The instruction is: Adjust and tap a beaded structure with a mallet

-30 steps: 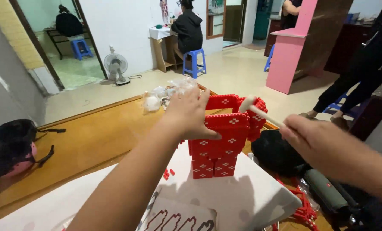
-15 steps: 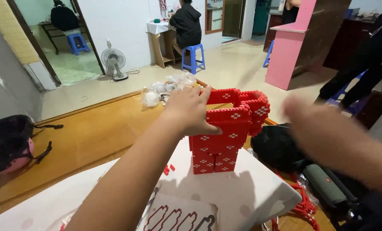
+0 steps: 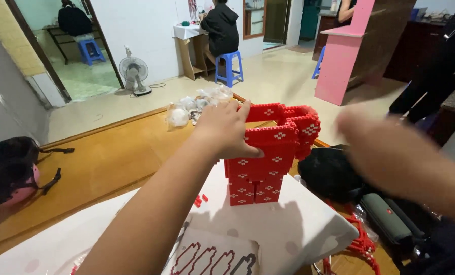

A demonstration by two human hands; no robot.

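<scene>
A tall red model built of small bricks (image 3: 268,153), with white markings, stands upright on a white table (image 3: 309,229). My left hand (image 3: 227,127) grips its upper left part, fingers over the top and thumb across the front. My right hand (image 3: 385,147) hovers blurred to the right of the model, apart from it; I cannot tell whether it holds anything. A few loose red bricks (image 3: 200,199) lie on the table beside the model's base.
A printed sheet with red outlines (image 3: 212,257) lies at the table's near edge. Clear plastic bags (image 3: 197,104) rest on the wooden floor behind. A black bag (image 3: 329,173) and a dark cylinder (image 3: 390,219) are right of the table. People sit on blue stools beyond.
My right hand held a thin white stick near the model's top right, then drew back to the right and is now blurred. My left hand stayed on the model.
</scene>
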